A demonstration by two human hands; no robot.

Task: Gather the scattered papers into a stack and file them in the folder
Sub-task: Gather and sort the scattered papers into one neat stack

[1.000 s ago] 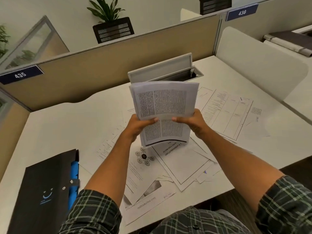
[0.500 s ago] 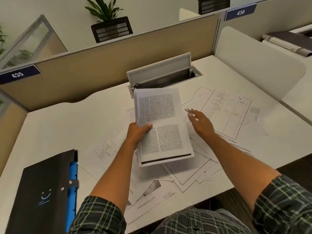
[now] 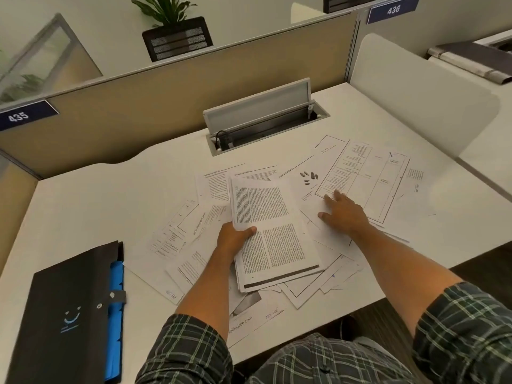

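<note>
My left hand (image 3: 234, 239) grips a thin stack of printed pages (image 3: 270, 231) by its left edge, thumb on top, holding it low over the desk. My right hand (image 3: 343, 213) lies flat, fingers spread, on a loose sheet with a boxed table (image 3: 365, 178) to the right of the stack. More scattered papers (image 3: 188, 234) lie spread on the white desk around and under the stack. A black folder (image 3: 69, 317) with blue dividers showing along its right edge lies shut at the front left of the desk.
An open grey cable hatch (image 3: 263, 117) sits in the desk behind the papers. A tan partition (image 3: 166, 87) with a potted plant (image 3: 174, 31) closes the back. A white side divider (image 3: 415, 92) stands at the right. The desk's front edge (image 3: 346, 309) is near my lap.
The stack was upright in both hands. My right hand let go and moved right onto a loose sheet, while my left lowered the stack towards the desk.
</note>
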